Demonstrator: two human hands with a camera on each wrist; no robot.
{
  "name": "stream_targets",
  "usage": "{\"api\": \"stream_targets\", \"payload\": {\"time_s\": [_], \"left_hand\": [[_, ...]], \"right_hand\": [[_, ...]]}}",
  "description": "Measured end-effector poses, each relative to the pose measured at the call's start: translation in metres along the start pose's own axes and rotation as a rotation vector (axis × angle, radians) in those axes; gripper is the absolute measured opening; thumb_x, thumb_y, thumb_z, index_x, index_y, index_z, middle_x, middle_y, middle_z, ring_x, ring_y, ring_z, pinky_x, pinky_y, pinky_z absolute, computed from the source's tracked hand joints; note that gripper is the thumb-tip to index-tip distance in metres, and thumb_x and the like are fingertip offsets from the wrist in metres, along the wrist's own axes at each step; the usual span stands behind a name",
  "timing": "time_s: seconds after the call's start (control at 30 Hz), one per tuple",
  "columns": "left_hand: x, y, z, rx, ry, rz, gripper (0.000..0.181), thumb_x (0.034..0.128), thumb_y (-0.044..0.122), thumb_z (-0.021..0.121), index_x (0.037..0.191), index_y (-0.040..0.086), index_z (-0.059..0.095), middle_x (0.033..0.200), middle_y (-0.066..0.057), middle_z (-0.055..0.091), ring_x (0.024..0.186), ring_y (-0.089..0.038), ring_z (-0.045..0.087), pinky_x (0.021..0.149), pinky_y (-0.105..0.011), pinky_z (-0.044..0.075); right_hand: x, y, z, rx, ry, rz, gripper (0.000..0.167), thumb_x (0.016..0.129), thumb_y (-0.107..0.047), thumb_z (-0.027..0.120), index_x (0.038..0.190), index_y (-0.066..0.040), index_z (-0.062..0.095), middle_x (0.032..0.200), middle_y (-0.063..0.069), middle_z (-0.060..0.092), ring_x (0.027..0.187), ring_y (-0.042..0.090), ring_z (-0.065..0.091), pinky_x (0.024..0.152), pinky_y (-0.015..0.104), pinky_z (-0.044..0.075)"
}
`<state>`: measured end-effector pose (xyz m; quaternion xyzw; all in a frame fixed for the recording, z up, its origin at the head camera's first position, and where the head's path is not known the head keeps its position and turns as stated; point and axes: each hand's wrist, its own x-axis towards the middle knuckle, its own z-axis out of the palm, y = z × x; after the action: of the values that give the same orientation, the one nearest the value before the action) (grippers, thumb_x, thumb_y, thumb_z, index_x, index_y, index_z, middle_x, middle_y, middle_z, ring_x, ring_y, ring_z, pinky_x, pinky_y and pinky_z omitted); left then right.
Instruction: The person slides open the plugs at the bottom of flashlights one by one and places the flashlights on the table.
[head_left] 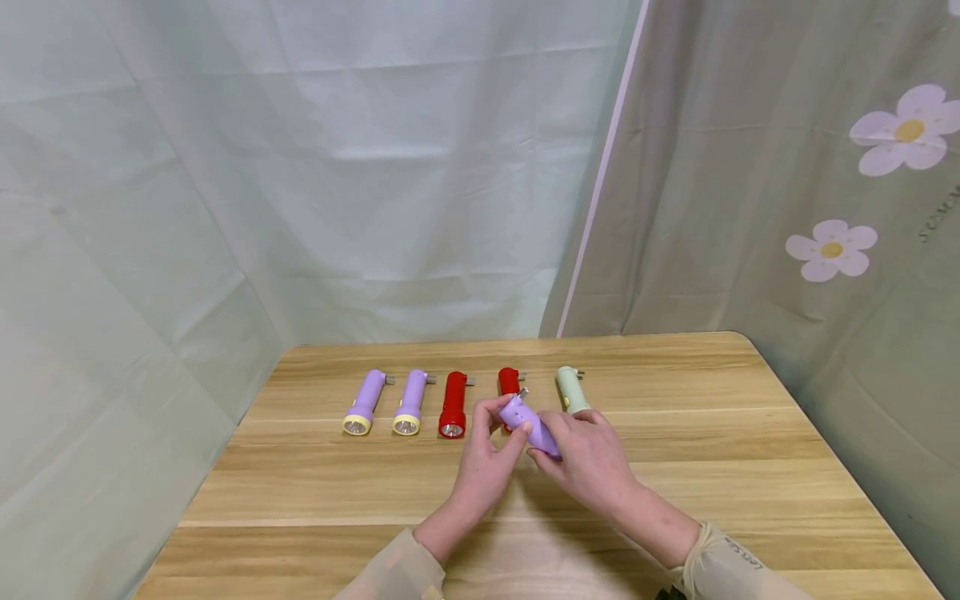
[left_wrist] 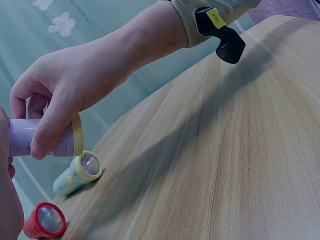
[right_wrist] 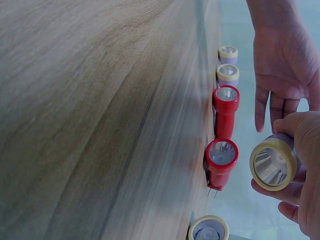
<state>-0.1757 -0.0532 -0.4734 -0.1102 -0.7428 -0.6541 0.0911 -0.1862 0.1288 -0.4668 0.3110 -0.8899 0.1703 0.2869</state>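
Note:
A purple flashlight (head_left: 529,423) with a yellow head ring is held above the table, tilted, by both hands. My left hand (head_left: 480,468) pinches its tail end between thumb and fingers, close to the metal plug prongs (head_left: 522,393) that stick out there. My right hand (head_left: 592,460) grips the body near the head, thumb on one side and fingers on the other. In the right wrist view the lens (right_wrist: 272,166) faces the camera. Behind the hands, a red flashlight (head_left: 508,381) is partly hidden, and a pale green flashlight (head_left: 572,388) lies to its right.
Two purple flashlights (head_left: 368,397) and another red flashlight (head_left: 454,402) continue the row leftward, prongs out on their right sides. All lie on the wooden table (head_left: 300,500). Curtains (head_left: 450,167) hang behind and beside it.

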Motion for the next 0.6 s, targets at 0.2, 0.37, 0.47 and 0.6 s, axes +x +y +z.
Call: {"api": "stream_targets", "payload": {"time_s": [0.2,0.37,0.47,0.6], "left_hand": [[-0.0002,0.0,0.0001,0.0,0.001,0.001,0.042,0.0991,0.023,0.069,0.136,0.024,0.048,0.133,0.0,0.056,0.127,-0.025,0.052,0.108,-0.064,0.035],[-0.0005,-0.0001,-0.0003,0.001,0.004,-0.006,0.042,0.0989,0.023,0.069,0.136,0.024,0.048,0.134,0.001,0.057,0.128,-0.026,0.052,0.108,-0.065,0.035],[-0.0004,-0.0003,-0.0002,0.005,0.004,-0.011,0.042,0.0989,0.023,0.07,0.136,0.024,0.049,0.134,0.001,0.057,0.128,-0.026,0.052,0.107,-0.064,0.035],[-0.0001,-0.0002,0.0002,0.006,0.005,-0.012,0.042,0.0988,0.023,0.07,0.136,0.023,0.049,0.133,0.0,0.058,0.127,-0.027,0.053,0.107,-0.064,0.036]], "right_hand": [[0.0,0.0,0.0,-0.001,0.009,-0.006,0.041,0.083,-0.035,0.084,0.111,-0.014,0.063,0.091,-0.003,0.071,0.075,0.012,0.066,0.088,0.044,0.05],[0.0002,0.0003,0.0006,-0.003,0.013,-0.011,0.041,0.083,-0.035,0.084,0.111,-0.014,0.063,0.091,-0.003,0.071,0.074,0.012,0.066,0.087,0.044,0.05],[0.0,0.0003,0.0008,-0.001,0.012,-0.012,0.042,0.083,-0.035,0.084,0.111,-0.014,0.063,0.091,-0.004,0.071,0.073,0.012,0.067,0.087,0.043,0.05],[-0.0002,0.0001,0.001,0.001,0.01,-0.01,0.042,0.082,-0.035,0.085,0.112,-0.014,0.063,0.091,-0.004,0.07,0.072,0.013,0.067,0.087,0.043,0.05]]}}
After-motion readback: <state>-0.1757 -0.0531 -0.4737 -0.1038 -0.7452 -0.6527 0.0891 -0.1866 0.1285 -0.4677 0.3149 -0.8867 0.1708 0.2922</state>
